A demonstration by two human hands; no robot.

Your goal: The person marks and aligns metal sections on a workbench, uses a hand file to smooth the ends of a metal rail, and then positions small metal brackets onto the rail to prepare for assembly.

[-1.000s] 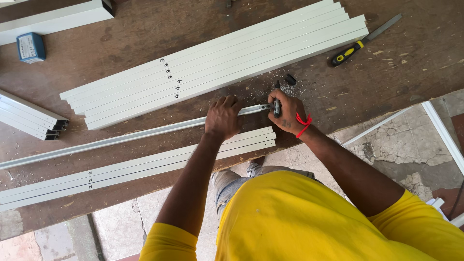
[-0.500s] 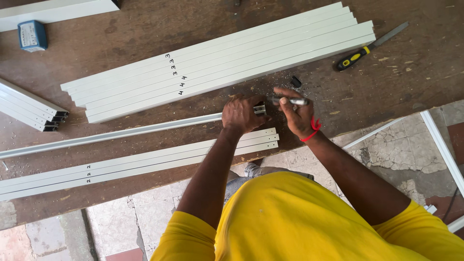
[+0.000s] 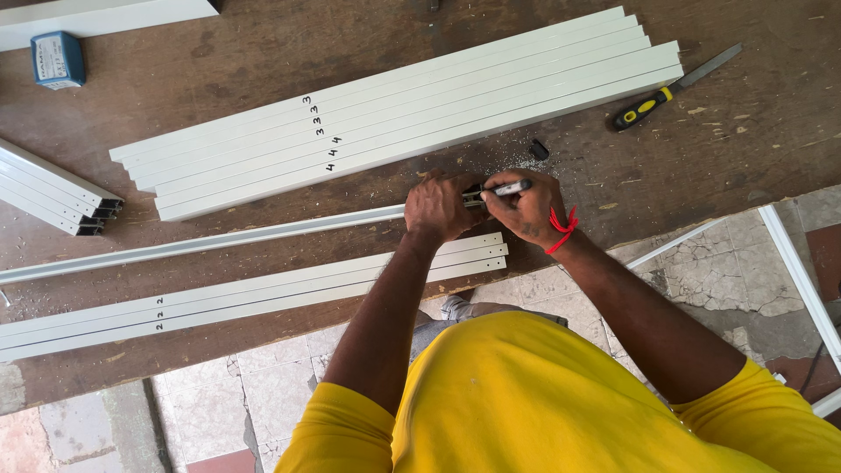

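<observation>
A long thin white metal strip [image 3: 219,241] lies across the brown workbench [image 3: 263,52]. My left hand [image 3: 442,208] presses down on its right end, fingers curled over it. My right hand [image 3: 526,206], with a red band on the wrist, grips a black marker pen [image 3: 501,188] with its tip at the strip's end, right beside the left hand. Just below the hands lies a bundle of white bars [image 3: 254,293], marked with handwritten digits. Above them a wider stack of white bars [image 3: 412,105] runs diagonally.
A yellow-and-black-handled file [image 3: 670,88] lies at the upper right. A small blue box [image 3: 58,60] sits at the upper left. Short white profiles [image 3: 53,188] are stacked at the left edge. A small black piece [image 3: 539,151] lies near the hands. Tiled floor and loose white bars show below the bench.
My right hand has turned the marker from upright to lying flat with its tip at the strip's end. My left hand stays on the strip.
</observation>
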